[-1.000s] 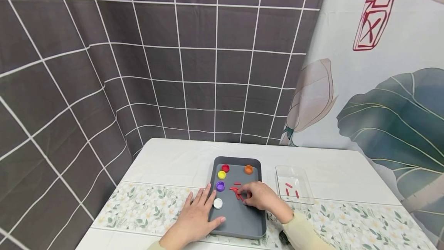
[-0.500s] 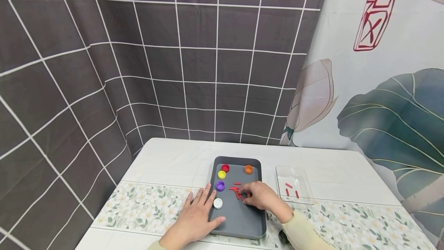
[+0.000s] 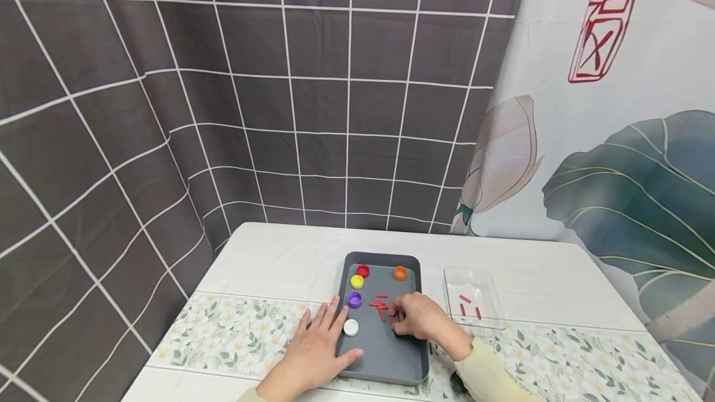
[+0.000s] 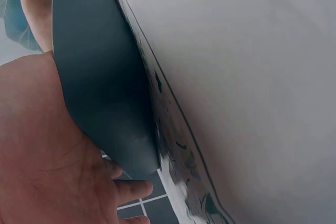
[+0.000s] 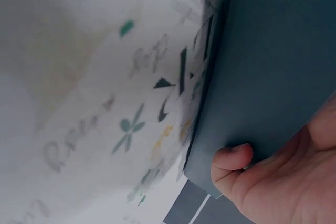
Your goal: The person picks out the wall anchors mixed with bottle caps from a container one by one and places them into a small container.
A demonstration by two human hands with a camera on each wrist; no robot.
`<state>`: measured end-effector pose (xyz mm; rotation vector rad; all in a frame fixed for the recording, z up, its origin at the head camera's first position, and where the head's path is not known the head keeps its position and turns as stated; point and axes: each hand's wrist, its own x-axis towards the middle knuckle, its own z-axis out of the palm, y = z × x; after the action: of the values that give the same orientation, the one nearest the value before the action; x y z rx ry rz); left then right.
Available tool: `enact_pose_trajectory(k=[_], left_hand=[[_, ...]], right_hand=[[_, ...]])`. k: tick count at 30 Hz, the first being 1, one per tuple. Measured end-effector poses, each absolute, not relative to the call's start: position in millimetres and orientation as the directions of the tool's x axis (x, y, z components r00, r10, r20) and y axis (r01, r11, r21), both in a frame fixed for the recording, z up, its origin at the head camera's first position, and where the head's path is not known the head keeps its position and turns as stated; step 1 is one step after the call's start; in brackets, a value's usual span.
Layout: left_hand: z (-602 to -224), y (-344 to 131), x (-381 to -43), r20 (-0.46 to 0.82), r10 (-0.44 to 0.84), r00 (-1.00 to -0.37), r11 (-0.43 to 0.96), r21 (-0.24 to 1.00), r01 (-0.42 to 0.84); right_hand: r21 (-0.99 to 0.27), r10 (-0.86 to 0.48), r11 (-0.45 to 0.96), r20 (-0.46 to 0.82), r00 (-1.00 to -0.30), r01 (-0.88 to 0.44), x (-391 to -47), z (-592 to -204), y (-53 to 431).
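Observation:
A dark grey tray (image 3: 385,358) lies on the table. My left hand (image 3: 315,346) rests across the tray's left edge with its fingers straight; in the left wrist view its palm (image 4: 47,145) lies against the tray's side. Inside the tray, my right hand (image 3: 419,315) has curled fingers and pinches a short red stick (image 3: 391,314), mostly hidden by the fingertips. Several more red sticks (image 3: 378,304) are scattered just left of those fingers. In the right wrist view, the right hand (image 5: 283,182) reaches over the tray wall (image 5: 262,77), which hides the fingertips.
Along the tray's left side are red (image 3: 363,271), yellow (image 3: 357,281), purple (image 3: 354,300) and white (image 3: 350,327) bottle caps; an orange cap (image 3: 400,273) sits at its far right. A clear box (image 3: 486,287) with three red sticks (image 3: 465,298) stands to the right.
The right fingers have drawn slightly right, away from the pile, with a red stick at their tips. The left hand, caps and clear box have stayed put.

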<state>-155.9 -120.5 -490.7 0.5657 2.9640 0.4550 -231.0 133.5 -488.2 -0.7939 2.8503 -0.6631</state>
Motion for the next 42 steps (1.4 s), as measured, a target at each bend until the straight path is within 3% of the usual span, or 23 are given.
enact_pose_trajectory(k=[15,26,42], left_hand=[[-489,-119,-154,-0.039,0.371,-0.928,0.888,0.308,0.342],[-491,-120,-156,-0.039,0.371,-0.928,0.888,0.309,0.342],[-490,-120,-155,-0.031,0.371,-0.928,0.887,0.308,0.344]], right_hand=[[-0.521,-0.532,0.676,0.144,-0.834,-0.521,-230,-479,151],[-0.686,-0.425,0.569,0.226,-0.877,-0.453,-227,-467,182],[-0.749,-0.277,0.553,0.247,-0.929,-0.364,-226,-462,236]])
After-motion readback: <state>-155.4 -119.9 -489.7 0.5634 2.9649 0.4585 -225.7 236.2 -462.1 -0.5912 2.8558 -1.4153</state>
